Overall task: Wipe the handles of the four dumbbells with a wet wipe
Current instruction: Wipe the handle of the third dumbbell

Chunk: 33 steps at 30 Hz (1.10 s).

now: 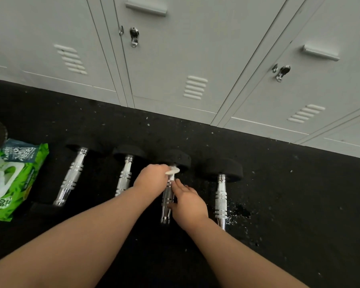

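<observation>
Down on the black floor (279, 183), before the grey lockers (175, 59), the left hand (152, 177) pinches a bunched white wipe (172, 171) against the far end of the third dumbbell's handle (167, 196), right where the chrome meets the black head. The right hand (188, 202) lies against the nearer stretch of that same handle, fingers fairly straight and laid along the bar, apparently steadying it; I cannot tell whether the thumb wraps under.

By my reckoning, this is the wiping of the third dumbbell (176, 161), counting from the left. Next the wipe wants drawing along the bar toward the person, with the right hand shifting clear so the covered part gets cleaned too.

All four lie side by side in a row, each with its long axis running away from the person toward the lockers, leaning slightly from one to the next. The first dumbbell (73, 175) and second dumbbell (125, 175) sit to the left, the fourth dumbbell (220, 196) to the right, none touching another. Whether those have been wiped I cannot say, though wet-looking specks glint on the floor by the fourth.

Far left lies the green pack (19, 179) of wipes.
</observation>
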Each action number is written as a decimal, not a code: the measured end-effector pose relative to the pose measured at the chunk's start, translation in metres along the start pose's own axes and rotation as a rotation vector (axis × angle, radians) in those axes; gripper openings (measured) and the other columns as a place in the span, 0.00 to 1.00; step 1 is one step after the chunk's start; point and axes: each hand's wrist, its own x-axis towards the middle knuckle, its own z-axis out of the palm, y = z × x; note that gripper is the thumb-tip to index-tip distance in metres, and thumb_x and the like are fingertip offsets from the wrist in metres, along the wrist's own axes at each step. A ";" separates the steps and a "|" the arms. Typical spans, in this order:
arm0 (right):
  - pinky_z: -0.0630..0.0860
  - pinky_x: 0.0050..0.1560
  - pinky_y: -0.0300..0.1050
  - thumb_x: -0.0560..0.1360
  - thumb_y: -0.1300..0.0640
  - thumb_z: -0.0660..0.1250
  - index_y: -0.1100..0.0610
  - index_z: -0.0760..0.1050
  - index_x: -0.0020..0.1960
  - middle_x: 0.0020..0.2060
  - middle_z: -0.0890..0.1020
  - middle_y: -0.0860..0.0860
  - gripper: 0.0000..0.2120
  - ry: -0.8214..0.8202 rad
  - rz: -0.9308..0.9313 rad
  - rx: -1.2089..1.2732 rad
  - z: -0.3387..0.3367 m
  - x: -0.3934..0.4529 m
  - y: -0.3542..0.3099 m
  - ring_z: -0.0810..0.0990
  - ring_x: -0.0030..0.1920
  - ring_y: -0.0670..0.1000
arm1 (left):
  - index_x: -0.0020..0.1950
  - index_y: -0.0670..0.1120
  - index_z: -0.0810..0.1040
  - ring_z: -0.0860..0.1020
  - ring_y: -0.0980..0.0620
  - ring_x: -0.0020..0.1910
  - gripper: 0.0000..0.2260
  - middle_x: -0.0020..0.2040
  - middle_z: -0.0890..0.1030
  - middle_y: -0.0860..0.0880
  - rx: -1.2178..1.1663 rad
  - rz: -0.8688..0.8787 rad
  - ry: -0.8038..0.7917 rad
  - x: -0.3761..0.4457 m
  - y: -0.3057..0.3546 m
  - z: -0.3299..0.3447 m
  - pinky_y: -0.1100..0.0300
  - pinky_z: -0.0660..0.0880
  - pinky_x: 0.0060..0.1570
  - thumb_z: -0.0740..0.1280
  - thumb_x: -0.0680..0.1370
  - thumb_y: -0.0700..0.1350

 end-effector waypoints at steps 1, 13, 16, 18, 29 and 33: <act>0.64 0.71 0.50 0.78 0.51 0.61 0.46 0.50 0.77 0.77 0.54 0.44 0.32 0.004 0.017 0.027 0.001 0.000 0.000 0.55 0.76 0.52 | 0.64 0.47 0.75 0.78 0.43 0.56 0.15 0.57 0.80 0.43 0.079 0.052 -0.036 -0.002 0.000 0.006 0.54 0.74 0.55 0.59 0.78 0.42; 0.60 0.72 0.54 0.77 0.57 0.61 0.46 0.42 0.77 0.77 0.44 0.41 0.37 -0.024 -0.070 -0.114 -0.006 0.004 -0.003 0.47 0.77 0.51 | 0.58 0.47 0.79 0.80 0.46 0.53 0.13 0.52 0.82 0.46 0.182 0.142 -0.231 -0.050 -0.026 0.018 0.56 0.75 0.52 0.58 0.78 0.41; 0.55 0.72 0.57 0.76 0.46 0.64 0.48 0.45 0.77 0.77 0.48 0.43 0.38 -0.058 -0.105 -0.212 -0.020 0.015 -0.004 0.46 0.77 0.53 | 0.53 0.45 0.81 0.80 0.45 0.52 0.10 0.50 0.83 0.45 0.001 -0.048 -0.063 -0.025 -0.030 0.008 0.56 0.75 0.50 0.62 0.76 0.41; 0.54 0.72 0.56 0.75 0.44 0.64 0.48 0.45 0.77 0.77 0.50 0.44 0.39 -0.063 -0.109 -0.263 -0.024 0.019 -0.005 0.47 0.77 0.55 | 0.51 0.43 0.82 0.80 0.45 0.50 0.10 0.48 0.83 0.44 -0.172 -0.119 -0.017 -0.013 -0.025 0.010 0.60 0.73 0.44 0.63 0.75 0.39; 0.60 0.68 0.54 0.74 0.41 0.65 0.50 0.45 0.77 0.77 0.49 0.45 0.42 -0.084 -0.104 -0.384 -0.026 0.023 0.007 0.54 0.74 0.56 | 0.46 0.40 0.83 0.74 0.54 0.38 0.07 0.30 0.71 0.55 -0.256 0.001 -0.292 -0.049 -0.031 0.029 0.66 0.65 0.31 0.66 0.75 0.42; 0.56 0.71 0.52 0.73 0.38 0.63 0.51 0.44 0.77 0.77 0.48 0.45 0.42 -0.068 -0.136 -0.371 -0.030 0.018 0.018 0.49 0.76 0.53 | 0.49 0.40 0.82 0.75 0.51 0.41 0.08 0.32 0.73 0.54 -0.162 0.015 -0.430 -0.047 -0.033 0.027 0.64 0.69 0.39 0.65 0.74 0.39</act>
